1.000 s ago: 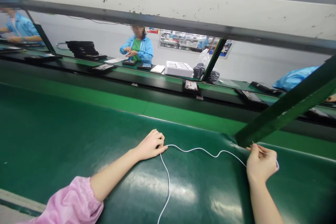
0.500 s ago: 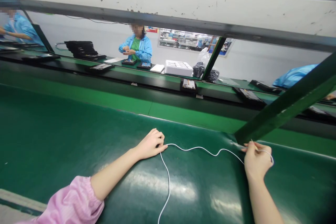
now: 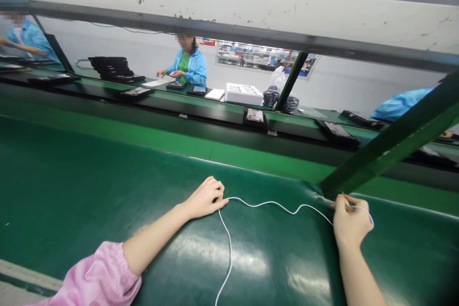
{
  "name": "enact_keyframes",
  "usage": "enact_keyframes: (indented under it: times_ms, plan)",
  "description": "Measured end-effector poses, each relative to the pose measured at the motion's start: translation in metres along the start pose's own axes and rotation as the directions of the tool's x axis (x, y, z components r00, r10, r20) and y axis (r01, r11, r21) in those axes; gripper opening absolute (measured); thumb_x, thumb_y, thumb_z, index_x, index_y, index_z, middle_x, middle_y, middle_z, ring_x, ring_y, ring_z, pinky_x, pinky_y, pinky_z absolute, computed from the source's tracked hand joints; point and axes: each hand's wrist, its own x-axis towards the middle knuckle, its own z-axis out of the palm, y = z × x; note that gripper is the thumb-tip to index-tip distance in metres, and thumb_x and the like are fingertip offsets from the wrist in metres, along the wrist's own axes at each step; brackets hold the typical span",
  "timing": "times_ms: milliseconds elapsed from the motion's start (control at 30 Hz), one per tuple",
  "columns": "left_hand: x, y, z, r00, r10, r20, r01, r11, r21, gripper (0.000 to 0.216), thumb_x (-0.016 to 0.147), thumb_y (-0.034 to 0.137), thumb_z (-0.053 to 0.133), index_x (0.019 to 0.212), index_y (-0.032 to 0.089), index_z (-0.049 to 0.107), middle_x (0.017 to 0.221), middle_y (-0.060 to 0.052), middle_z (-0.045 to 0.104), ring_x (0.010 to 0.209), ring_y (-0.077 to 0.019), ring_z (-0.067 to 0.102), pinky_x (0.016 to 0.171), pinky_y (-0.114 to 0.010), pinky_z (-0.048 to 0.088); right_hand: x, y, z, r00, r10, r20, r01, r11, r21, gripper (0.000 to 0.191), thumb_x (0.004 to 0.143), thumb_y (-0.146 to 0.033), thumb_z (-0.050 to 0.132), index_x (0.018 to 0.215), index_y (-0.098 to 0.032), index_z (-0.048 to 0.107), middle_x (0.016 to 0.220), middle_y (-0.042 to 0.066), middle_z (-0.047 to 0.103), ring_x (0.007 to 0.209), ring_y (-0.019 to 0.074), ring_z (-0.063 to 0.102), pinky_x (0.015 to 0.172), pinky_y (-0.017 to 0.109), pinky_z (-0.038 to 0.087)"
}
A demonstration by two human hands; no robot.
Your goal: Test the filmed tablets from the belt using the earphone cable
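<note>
A thin white cable (image 3: 276, 202) runs in a wavy line over the green tabletop (image 3: 143, 186) between my two hands. My left hand (image 3: 208, 197) rests on the table with its fingers curled and closed on the cable. From there another length of the cable drops toward the bottom edge of the view. By the foot of a green post, my right hand (image 3: 352, 220) pinches the cable near one end, and a loop of it bends round the outer side of the hand. The tip between the right fingers is too small to make out.
A slanted green post (image 3: 390, 138) rises beside my right hand. Beyond the table's far edge, black trays (image 3: 255, 117) sit on a dark conveyor (image 3: 215, 117). A co-worker in a blue jacket (image 3: 196, 68) is across from me, near a white box (image 3: 244, 93). A white beam (image 3: 229, 5) crosses overhead.
My hands and the cable stay almost still. The trays on the conveyor have shifted slightly left. The co-worker's hands have moved apart, one reaching over a white sheet.
</note>
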Motion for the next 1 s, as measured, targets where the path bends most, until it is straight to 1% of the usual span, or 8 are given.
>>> enact_keyframes:
  times_ms: [233,467,567,733,833,900,933,1000]
  plan:
    - [0.000,-0.002,0.001,1.000,0.006,-0.003,-0.006,1.000,0.003,0.037,0.093,0.028,0.060,0.060,0.017,0.049,0.079,0.001,0.056,0.073,-0.0134,0.051,0.100,-0.040,0.037,0.001,0.001,0.000,1.000,0.016,0.006,-0.016,1.000,0.020,0.018,0.064,-0.039,0.052,0.075,-0.024,0.049,0.049,0.000,0.053,0.065,0.0276,0.059,0.073,0.039,0.044]
    - [-0.001,-0.003,0.003,1.000,0.008,-0.008,-0.008,1.000,-0.003,0.037,0.094,0.029,0.060,0.060,0.017,0.050,0.079,0.001,0.057,0.074,-0.0135,0.053,0.103,-0.041,0.036,0.005,0.005,0.000,0.995,0.068,0.074,-0.063,0.996,-0.057,0.012,0.060,-0.032,0.055,0.066,-0.024,0.049,0.050,0.001,0.053,0.064,0.0269,0.058,0.069,0.037,0.042]
    - [-0.001,-0.004,0.004,1.000,0.009,-0.011,-0.009,1.000,-0.006,0.038,0.094,0.031,0.058,0.060,0.017,0.050,0.079,0.000,0.057,0.073,-0.0135,0.052,0.102,-0.042,0.037,0.006,0.007,0.001,0.998,0.055,0.041,-0.053,0.997,-0.053,0.013,0.060,-0.035,0.054,0.066,-0.024,0.050,0.053,0.002,0.054,0.064,0.0269,0.057,0.071,0.039,0.044]
    - [-0.001,-0.005,0.004,1.000,0.002,-0.016,-0.002,1.000,-0.024,0.040,0.095,0.034,0.056,0.059,0.018,0.049,0.078,0.000,0.057,0.073,-0.0140,0.052,0.103,-0.044,0.037,0.006,0.014,0.005,0.997,0.002,-0.080,-0.002,1.000,0.008,0.024,0.062,-0.046,0.050,0.070,-0.024,0.050,0.059,0.006,0.058,0.070,0.0296,0.062,0.079,0.044,0.047]
    - [-0.002,-0.004,0.003,1.000,-0.013,-0.026,0.012,0.999,-0.048,0.040,0.094,0.036,0.056,0.060,0.018,0.049,0.077,0.000,0.058,0.073,-0.0152,0.054,0.103,-0.045,0.039,0.006,0.018,0.008,0.996,-0.034,-0.087,0.036,0.999,0.023,0.028,0.064,-0.051,0.049,0.071,-0.024,0.050,0.059,0.007,0.059,0.073,0.0313,0.064,0.080,0.046,0.048]
    - [0.000,0.004,-0.001,0.998,-0.037,-0.057,0.033,0.997,-0.069,0.030,0.093,0.037,0.057,0.069,0.019,0.055,0.080,-0.002,0.060,0.078,-0.0179,0.057,0.105,-0.049,0.037,0.006,0.019,0.009,0.996,-0.046,-0.078,0.050,0.998,0.044,0.030,0.064,-0.053,0.048,0.072,-0.023,0.050,0.057,0.006,0.059,0.072,0.0316,0.064,0.080,0.046,0.049]
    - [0.002,0.013,-0.005,0.995,-0.051,-0.082,0.044,0.996,-0.081,0.025,0.093,0.037,0.057,0.076,0.019,0.058,0.084,-0.003,0.062,0.082,-0.0195,0.059,0.107,-0.053,0.035,0.006,0.018,0.009,0.996,-0.043,-0.078,0.048,0.997,0.057,0.031,0.065,-0.053,0.049,0.073,-0.023,0.050,0.057,0.006,0.058,0.072,0.0315,0.064,0.080,0.046,0.049]
    - [0.011,0.040,-0.019,0.990,-0.061,-0.127,0.045,0.992,-0.119,0.021,0.094,0.037,0.053,0.091,0.019,0.062,0.093,-0.006,0.065,0.091,-0.0216,0.060,0.110,-0.054,0.032,0.005,0.016,0.008,0.997,-0.026,-0.075,0.031,0.997,0.074,0.030,0.066,-0.053,0.050,0.073,-0.024,0.049,0.055,0.005,0.057,0.072,0.0310,0.064,0.080,0.046,0.049]
